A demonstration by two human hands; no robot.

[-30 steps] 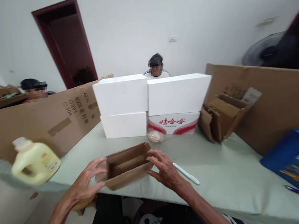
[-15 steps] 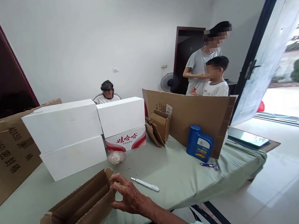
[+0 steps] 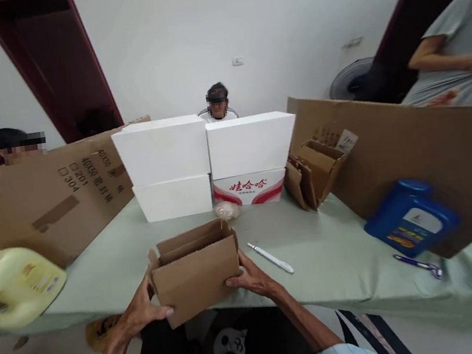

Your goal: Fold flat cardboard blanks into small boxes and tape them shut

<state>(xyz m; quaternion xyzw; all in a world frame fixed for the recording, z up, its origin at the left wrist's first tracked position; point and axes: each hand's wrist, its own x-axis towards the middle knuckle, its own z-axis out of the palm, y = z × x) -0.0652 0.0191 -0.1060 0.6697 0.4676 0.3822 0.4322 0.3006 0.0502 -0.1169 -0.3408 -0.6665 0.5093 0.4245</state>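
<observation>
I hold a small open brown cardboard box [image 3: 196, 270] upright at the near edge of the table [image 3: 330, 257]. My left hand [image 3: 143, 310] grips its lower left corner, thumb on the front face. My right hand [image 3: 250, 277] clasps its right side, fingers curled against the wall. The box's top flaps stand open and its inside is mostly hidden. A white pen-like tool [image 3: 270, 257] lies just right of my right hand.
Stacked white foam boxes [image 3: 207, 157] and a red-printed carton stand behind. Cardboard sheets [image 3: 45, 192] wall both sides. A yellow jug [image 3: 11, 284] stands left, a blue jug [image 3: 411, 217] and purple razor [image 3: 419, 264] right. Folded cartons [image 3: 314, 172] lean at the back. People sit behind; another stands right.
My view swung right and then back to centre. The box has been lifted from lying low on the table to standing upright, both hands now clasping its sides.
</observation>
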